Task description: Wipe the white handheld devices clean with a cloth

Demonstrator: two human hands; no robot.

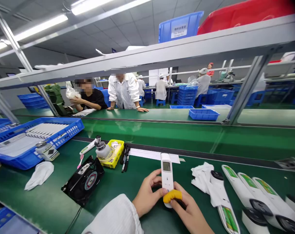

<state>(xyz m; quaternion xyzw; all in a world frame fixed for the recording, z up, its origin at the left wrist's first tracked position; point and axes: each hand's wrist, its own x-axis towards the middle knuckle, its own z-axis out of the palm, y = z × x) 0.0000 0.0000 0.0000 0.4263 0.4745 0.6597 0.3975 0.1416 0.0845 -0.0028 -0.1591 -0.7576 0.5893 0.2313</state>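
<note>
A white infrared thermometer [167, 177] with a small grey screen stands upright between my two hands, above the green bench. My left hand [148, 191] wraps its fingers round its left side, thumb across the front. From the lower right my right hand [186, 208] grips its bottom end; a yellow finger cot covers one finger there. Right of my hands lies another white thermometer [225, 201] with its battery bay uncovered, and a crumpled white cloth [203, 177] lies against it. Several more thermometers [251, 185] with green batteries showing lie at the far right.
A black fan [83, 180], a yellow basket [119, 156] with a bottle [103, 150], and markers [126, 159] sit left of centre. A blue tray [23, 159] of white devices stands far left. Behind runs a green conveyor [147, 131], under a metal shelf [128, 58]. Two people [123, 91] are across.
</note>
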